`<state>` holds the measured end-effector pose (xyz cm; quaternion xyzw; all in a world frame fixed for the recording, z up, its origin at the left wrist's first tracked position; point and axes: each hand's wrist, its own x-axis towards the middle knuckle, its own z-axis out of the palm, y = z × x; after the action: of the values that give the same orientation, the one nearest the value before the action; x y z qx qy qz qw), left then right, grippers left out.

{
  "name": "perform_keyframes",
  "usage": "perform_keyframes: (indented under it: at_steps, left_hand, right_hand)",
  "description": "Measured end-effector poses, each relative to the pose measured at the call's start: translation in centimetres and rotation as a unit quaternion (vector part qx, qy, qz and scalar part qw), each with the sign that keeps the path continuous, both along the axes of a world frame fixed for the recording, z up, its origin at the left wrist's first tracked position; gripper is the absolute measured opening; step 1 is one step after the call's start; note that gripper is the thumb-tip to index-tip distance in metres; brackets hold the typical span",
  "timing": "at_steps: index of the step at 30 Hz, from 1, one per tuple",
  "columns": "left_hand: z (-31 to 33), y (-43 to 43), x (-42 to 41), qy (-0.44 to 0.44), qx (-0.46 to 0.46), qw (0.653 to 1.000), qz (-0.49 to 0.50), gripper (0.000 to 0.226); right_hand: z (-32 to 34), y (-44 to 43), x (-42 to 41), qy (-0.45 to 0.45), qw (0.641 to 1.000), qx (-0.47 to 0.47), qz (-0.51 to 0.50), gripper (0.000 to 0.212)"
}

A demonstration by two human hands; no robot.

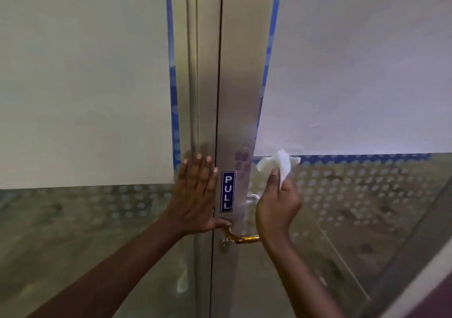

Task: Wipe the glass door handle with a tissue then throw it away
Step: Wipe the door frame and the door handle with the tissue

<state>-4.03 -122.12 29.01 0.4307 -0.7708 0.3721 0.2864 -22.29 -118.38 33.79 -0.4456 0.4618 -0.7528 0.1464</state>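
A white crumpled tissue (pixel 280 162) is pinched between the thumb and fingers of my right hand (pixel 276 207), raised just right of the metal door stile. The curved metal door handle (pixel 252 199) shows behind that hand, mostly hidden by it. My left hand (pixel 195 193) lies flat with spread fingers on the left door frame, its thumb touching the stile near a gold padlock (pixel 241 239). A blue PULL sticker (pixel 227 191) sits on the stile between both hands.
Two frosted glass panels (pixel 85 85) flank the brushed metal frame (pixel 208 73), with blue dotted film along their edges. Below the frosting the glass is see-through, showing the floor beyond. A keyhole (pixel 224 243) sits under the padlock.
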Motion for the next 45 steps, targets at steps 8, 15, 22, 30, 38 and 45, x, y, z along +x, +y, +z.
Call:
perform_keyframes:
  at_steps: [8, 15, 22, 30, 38, 45]
  left_hand:
    - [-0.2, -3.9, -0.3, 0.017, -0.027, 0.999, 0.017, 0.121]
    - [-0.8, -4.5, -0.3, 0.014, -0.066, 0.997, 0.032, 0.126]
    - [-0.8, -4.7, -0.4, 0.009, -0.073, 0.996, 0.053, 0.123]
    - [-0.7, -4.8, -0.7, 0.018, -0.073, 0.996, 0.053, 0.117]
    - [-0.5, -4.5, -0.8, 0.018, -0.078, 0.995, 0.057, 0.116]
    - [-0.3, -4.4, -0.9, 0.019, -0.084, 0.995, 0.056, 0.114]
  right_hand:
    - [-2.7, -8.9, 0.8, 0.483, 0.849, -0.214, -0.022, 0.068]
    - [-4.1, -12.2, -3.4, 0.643, 0.708, -0.289, -0.024, 0.037]
    - [-3.8, -11.2, -7.7, 0.803, 0.534, -0.255, 0.062, 0.035]
    - [-4.0, -11.7, -6.3, 0.81, 0.504, -0.291, 0.068, 0.036]
    - [-0.3, -13.2, -5.9, 0.754, 0.577, -0.307, 0.064, 0.036]
    - [-0.8, -11.9, -6.5, 0.812, 0.493, -0.291, 0.114, 0.032]
